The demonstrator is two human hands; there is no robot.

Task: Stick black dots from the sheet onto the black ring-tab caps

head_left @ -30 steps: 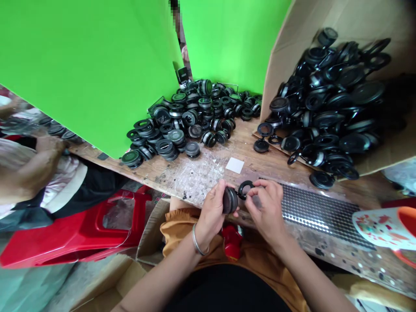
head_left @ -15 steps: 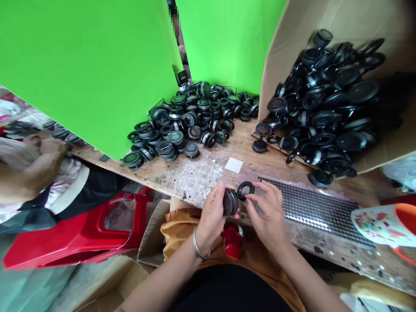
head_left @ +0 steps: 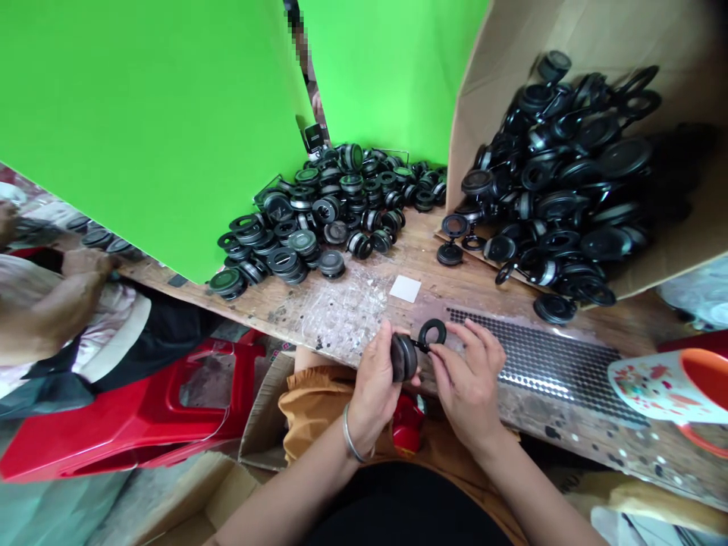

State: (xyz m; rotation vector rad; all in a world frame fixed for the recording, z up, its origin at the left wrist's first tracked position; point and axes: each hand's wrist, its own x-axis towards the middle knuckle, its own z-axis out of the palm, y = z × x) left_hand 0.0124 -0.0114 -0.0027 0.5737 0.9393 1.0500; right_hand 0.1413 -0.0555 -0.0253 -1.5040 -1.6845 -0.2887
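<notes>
Far to the left of the grip, another person's arm (head_left: pixel 51 303) rests by a red plastic stool (head_left: pixel 136 409), with a green screen (head_left: pixel 153 121) standing above. Closer in, up and left of the grip, a heap of finished black discs (head_left: pixel 318 212) lies on the wooden bench (head_left: pixel 353 303), within easy reach. The left hand (head_left: pixel 378 379) is wrapped around a thick black disc (head_left: pixel 403 356), fingers curled behind it and thumb across the front, so its edge faces the other hand and it cannot turn. Just right of it, the right hand (head_left: pixel 466 375) pinches a thin black ring (head_left: pixel 432 332) between thumb and forefinger, the other fingers spread clear. The ring stands just above the disc; it seems joined to it by a small link, though that spot is too small to be sure. Right of the grip a perforated metal sheet (head_left: pixel 540 356) lies flat on the bench. Up and right, a tipped cardboard box (head_left: pixel 512 45) spills loose black parts (head_left: pixel 569 182) toward the hands
</notes>
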